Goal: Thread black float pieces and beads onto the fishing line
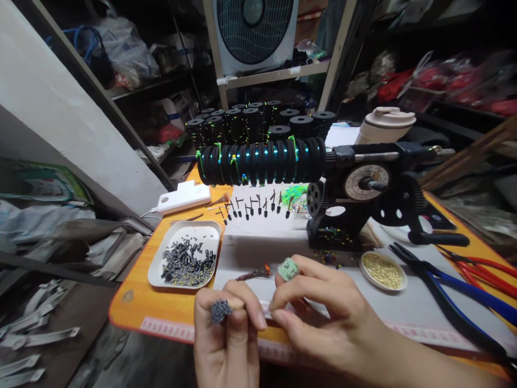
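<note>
My left hand (232, 334) is closed around a small bundle of grey strands (220, 311), whose ends show between thumb and fingers. Close beside it on the right, my right hand (319, 307) has its fingers curled, the thumb near the left fingertips. A light green clump (288, 269) rests at the right index finger; what the right thumb and fingertip hold is too small to name. Just beyond the hands, a dark wire bundle with orange ends (258, 272) lies on the white paper (250, 248). Small black pieces with brown leads (259, 207) stand in a curved row behind it.
A white tray (152, 269) of small grey and black parts sits left. Behind stands a hand-cranked winder (339, 226) with a black coil roll (262, 161). At right are a dish (383, 288) of gold pieces, blue-handled pliers (452, 312) and red-handled ones (484, 269).
</note>
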Motion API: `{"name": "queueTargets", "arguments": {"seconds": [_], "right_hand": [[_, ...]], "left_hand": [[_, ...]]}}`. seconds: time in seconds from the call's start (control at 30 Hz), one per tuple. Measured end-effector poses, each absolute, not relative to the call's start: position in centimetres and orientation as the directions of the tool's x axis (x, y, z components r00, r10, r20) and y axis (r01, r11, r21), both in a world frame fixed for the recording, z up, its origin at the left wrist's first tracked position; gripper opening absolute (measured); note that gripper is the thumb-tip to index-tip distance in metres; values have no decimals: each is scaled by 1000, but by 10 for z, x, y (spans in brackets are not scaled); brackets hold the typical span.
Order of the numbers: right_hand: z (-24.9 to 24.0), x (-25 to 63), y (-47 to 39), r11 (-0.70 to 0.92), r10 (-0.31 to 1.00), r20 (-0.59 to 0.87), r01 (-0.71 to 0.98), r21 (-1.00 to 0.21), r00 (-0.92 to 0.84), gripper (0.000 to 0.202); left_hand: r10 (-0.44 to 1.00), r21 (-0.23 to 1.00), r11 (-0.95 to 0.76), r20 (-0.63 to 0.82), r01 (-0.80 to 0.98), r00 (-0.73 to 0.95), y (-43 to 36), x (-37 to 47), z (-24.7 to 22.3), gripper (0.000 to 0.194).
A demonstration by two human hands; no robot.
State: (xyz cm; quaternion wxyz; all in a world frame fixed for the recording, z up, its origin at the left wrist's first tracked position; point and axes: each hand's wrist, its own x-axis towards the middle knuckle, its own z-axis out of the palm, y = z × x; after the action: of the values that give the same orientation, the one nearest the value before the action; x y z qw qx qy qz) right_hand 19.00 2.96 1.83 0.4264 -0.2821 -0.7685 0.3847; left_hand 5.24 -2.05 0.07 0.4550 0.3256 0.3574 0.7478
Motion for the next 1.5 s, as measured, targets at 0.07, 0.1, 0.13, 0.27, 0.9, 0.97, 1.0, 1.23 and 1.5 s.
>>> {"name": "queueTargets", "arguments": {"seconds": [0.07, 0.1, 0.13, 0.27, 0.9, 0.97, 1.0, 1.23, 1.5], "right_hand": [[18, 191, 30, 536, 753, 424, 96, -839, -502, 11], [18, 191, 30, 533, 750, 419, 94, -841, -512, 10], [18, 191, 30, 531, 750, 416, 93, -842, -514, 10], [18, 191, 29, 539, 754, 426, 101, -836, -501, 10], [15, 191, 29, 680, 676, 577, 86, -728, -459, 11], [14, 193, 30, 709, 641, 585, 91, -700, -497, 11], [14, 193, 30, 732, 616, 590, 105, -673, -522, 11], [24, 201, 38, 761, 638, 618, 253, -598, -460, 14], [30, 199, 42, 548, 812, 422, 275, -790, -404, 12]], "left_hand": [[923, 824, -304, 129, -478, -364, -20, 50, 1, 20], [927, 821, -292, 116, -491, -357, -20, 49, 2, 21], [929, 818, -287, 112, -498, -352, -20, 48, 2, 22], [928, 815, -295, 119, -500, -353, -20, 47, 2, 21], [923, 795, -299, 100, -527, -372, -23, 62, 1, 17], [923, 819, -305, 128, -487, -362, -23, 60, -1, 15], [917, 834, -321, 156, -448, -366, -23, 57, -2, 13], [737, 828, -552, 430, -98, -520, -5, 8, 8, 13], [985, 807, -115, 170, 579, -40, 14, -12, 9, 5]]}}
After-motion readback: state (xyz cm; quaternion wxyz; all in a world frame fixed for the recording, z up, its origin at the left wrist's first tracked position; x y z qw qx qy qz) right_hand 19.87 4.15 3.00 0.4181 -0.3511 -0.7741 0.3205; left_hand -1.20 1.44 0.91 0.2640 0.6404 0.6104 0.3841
